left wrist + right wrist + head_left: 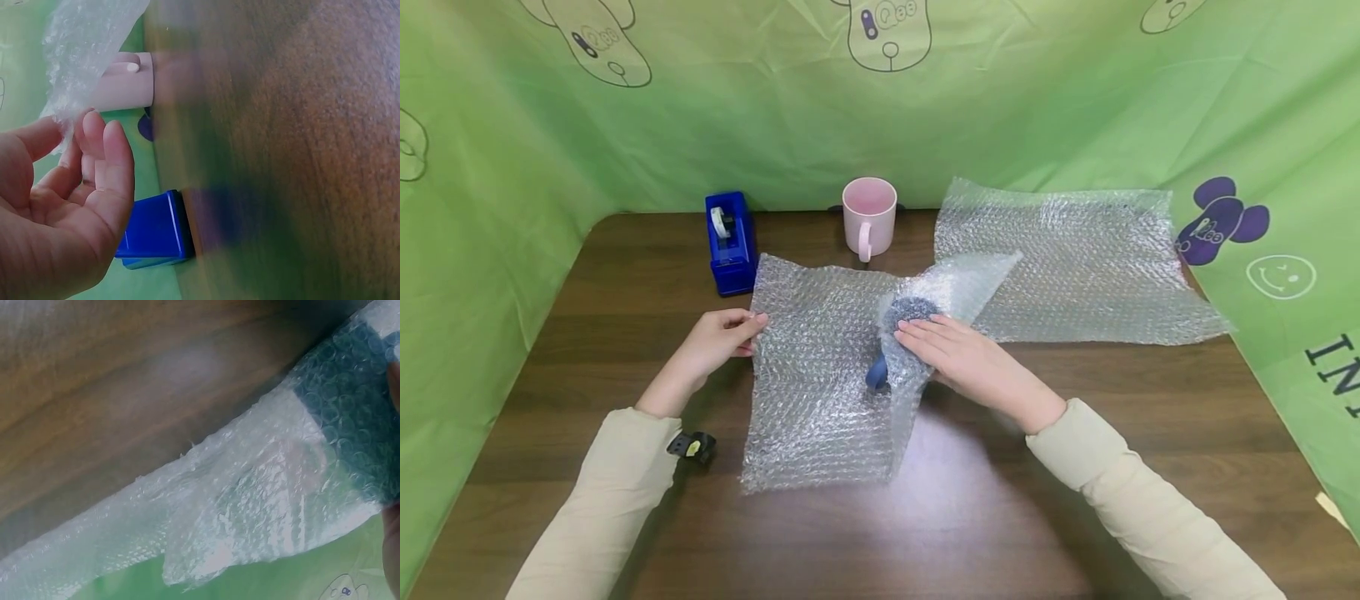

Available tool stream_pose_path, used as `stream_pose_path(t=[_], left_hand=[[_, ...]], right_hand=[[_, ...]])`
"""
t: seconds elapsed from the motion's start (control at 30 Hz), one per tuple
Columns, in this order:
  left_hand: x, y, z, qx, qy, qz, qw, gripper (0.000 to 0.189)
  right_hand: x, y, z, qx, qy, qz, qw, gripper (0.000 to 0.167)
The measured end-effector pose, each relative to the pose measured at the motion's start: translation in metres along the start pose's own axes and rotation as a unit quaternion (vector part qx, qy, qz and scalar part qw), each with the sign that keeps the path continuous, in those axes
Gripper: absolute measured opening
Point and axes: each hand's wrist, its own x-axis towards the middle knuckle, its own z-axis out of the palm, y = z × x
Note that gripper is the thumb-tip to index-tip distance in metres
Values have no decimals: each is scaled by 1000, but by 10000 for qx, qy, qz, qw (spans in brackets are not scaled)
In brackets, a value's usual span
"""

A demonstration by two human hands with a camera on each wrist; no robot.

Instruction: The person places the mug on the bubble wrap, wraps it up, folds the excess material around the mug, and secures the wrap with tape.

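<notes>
A blue mug (pixel 913 309) stands or lies under a folded flap of bubble wrap (pixel 820 375); its handle (pixel 877 372) shows at the flap's edge. My right hand (pixel 962 358) rests over the covered mug with its fingers straight, and its thumb is mostly hidden. In the right wrist view, the blue mug (pixel 350 406) shows through the bubbles. My left hand (pixel 722 342) pinches the sheet's left edge between thumb and fingertips. The left wrist view has that hand (pixel 81 187) with the wrap's edge (pixel 81 56) raised off the table.
Behind the sheet stands a pink mug (pixel 869 218). A blue tape dispenser (pixel 732 250) with a tape roll sits at the back left. Another bubble wrap sheet (pixel 1075 267) lies at the back right, beside the green cloth backdrop (pixel 737 108).
</notes>
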Motion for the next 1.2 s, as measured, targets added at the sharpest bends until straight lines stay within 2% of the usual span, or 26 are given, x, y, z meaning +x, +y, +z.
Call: stream_pose_path(t=[0.2, 0.3, 0.47, 0.57, 0.8, 0.9, 1.03, 1.2], left_hand=[[2, -2, 0, 164, -118, 163, 9997, 39], [4, -1, 1, 43, -259, 190, 9995, 40], [8, 4, 2, -94, -468, 344, 9983, 54], [10, 10, 5, 123, -386, 621, 9972, 52], [12, 36, 16, 920, 199, 1263, 9875, 38], [9, 49, 20, 1060, 293, 1418, 9838, 32], [3, 68, 27, 1201, 210, 1522, 9808, 25], [0, 84, 43, 1259, -159, 1782, 9758, 17]], right_hand=[[5, 6, 3, 174, 304, -307, 9989, 57], [8, 7, 3, 156, 312, -315, 9989, 47], [9, 6, 3, 64, 194, -206, 9996, 48], [9, 6, 2, 35, 128, -150, 9998, 48], [11, 6, 2, 164, 14, -62, 9998, 45], [11, 6, 2, 205, -46, -24, 9998, 44], [11, 6, 2, 281, -88, 19, 9996, 43], [11, 7, 3, 353, -73, 24, 9993, 44]])
